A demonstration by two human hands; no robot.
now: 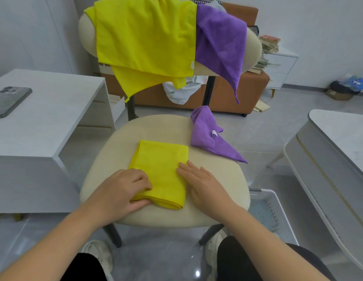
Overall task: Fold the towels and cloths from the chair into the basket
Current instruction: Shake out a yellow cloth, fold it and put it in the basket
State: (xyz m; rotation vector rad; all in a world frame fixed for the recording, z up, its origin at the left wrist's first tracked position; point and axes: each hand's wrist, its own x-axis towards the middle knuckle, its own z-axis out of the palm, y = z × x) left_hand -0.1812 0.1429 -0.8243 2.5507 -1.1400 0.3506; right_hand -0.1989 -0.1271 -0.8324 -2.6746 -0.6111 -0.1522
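A folded yellow cloth [163, 169] lies flat on the cream chair seat [115, 142]. My left hand [124, 189] grips the cloth's near left edge, thumb under the fold and fingers curled over it. My right hand [203, 183] lies flat with straight fingers on the cloth's right edge. A crumpled purple cloth [209, 136] sits at the seat's right back. Over the chair back hang a large yellow towel [144, 41] and a purple towel [221, 43]. The white plastic basket [267, 207] stands on the floor to the right of the chair, partly hidden by my right arm.
A white desk [45, 126] with a phone [9, 101] stands to the left. A white rounded table [338, 151] is on the right. Behind the chair are a brown sofa [233, 92] and a white patterned cloth [182, 90]. My feet sit under the seat.
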